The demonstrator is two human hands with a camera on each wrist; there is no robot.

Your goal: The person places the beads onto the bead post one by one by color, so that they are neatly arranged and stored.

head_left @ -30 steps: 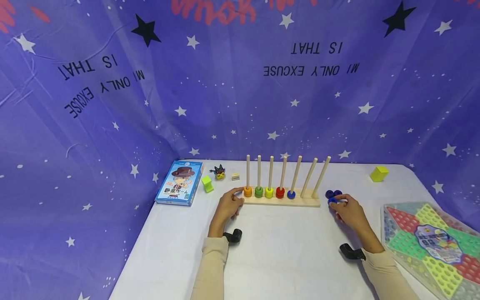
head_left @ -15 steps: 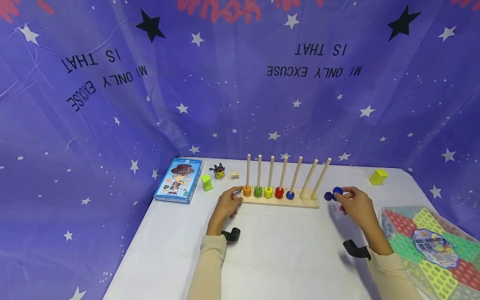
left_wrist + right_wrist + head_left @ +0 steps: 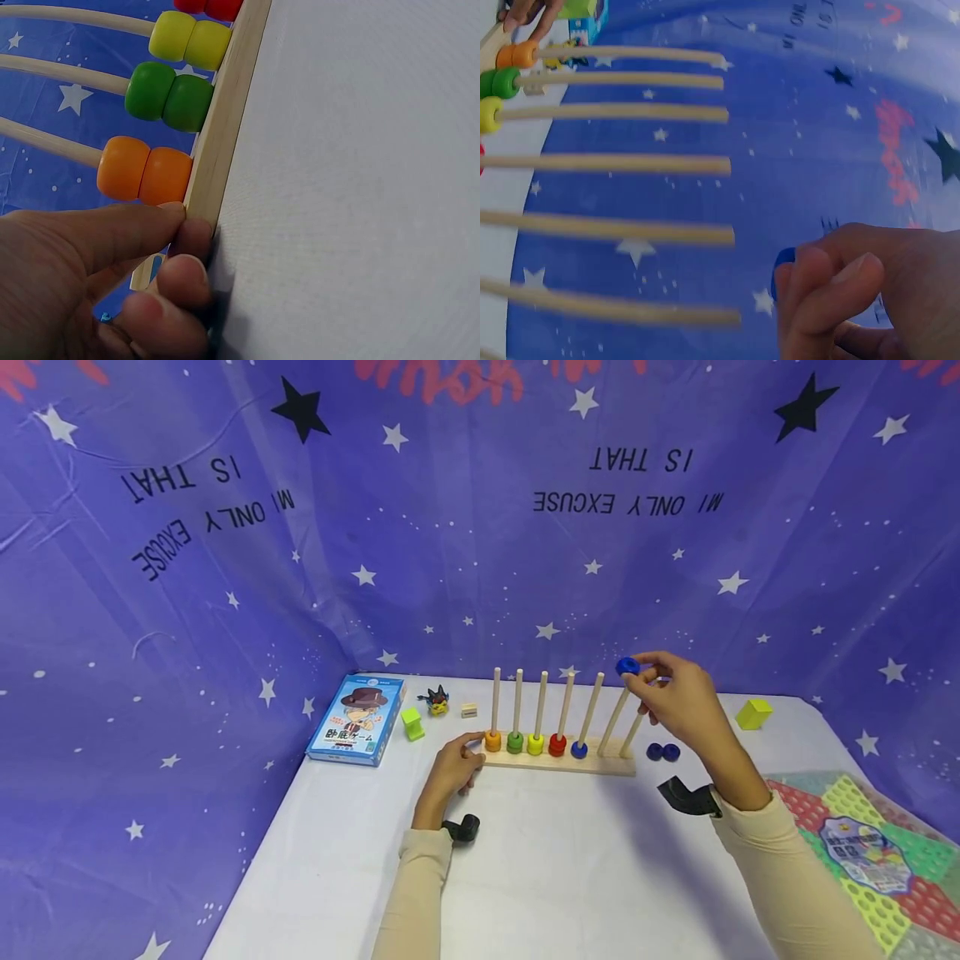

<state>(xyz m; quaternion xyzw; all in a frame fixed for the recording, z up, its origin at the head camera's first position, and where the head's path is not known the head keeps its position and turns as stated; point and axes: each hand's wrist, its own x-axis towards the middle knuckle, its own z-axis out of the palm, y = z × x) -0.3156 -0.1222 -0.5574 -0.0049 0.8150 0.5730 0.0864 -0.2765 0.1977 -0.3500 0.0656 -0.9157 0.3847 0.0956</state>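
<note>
My left hand (image 3: 453,766) pinches the left end of a wooden base (image 3: 231,112) with several upright pegs. Low on separate pegs sit orange beads (image 3: 145,169), green beads (image 3: 169,97), yellow beads (image 3: 191,40), red beads (image 3: 557,745) and a blue bead (image 3: 579,750). The two rightmost pegs carry no beads in the head view. My right hand (image 3: 678,697) is raised at the top of these pegs, holding another blue bead (image 3: 627,667) between thumb and fingers. In the right wrist view the fingers hide most of that held bead (image 3: 782,268).
Two dark blue beads (image 3: 663,752) lie right of the base. A blue card box (image 3: 356,718), a light green block (image 3: 412,724), a small figure (image 3: 437,700) and a small wooden piece (image 3: 468,710) stand left. A yellow-green block (image 3: 753,714) and a game board (image 3: 870,856) are right.
My right hand has picked a blue bead off the table and carried it up and left to the peg tops. The left hand stays at the base's end.
</note>
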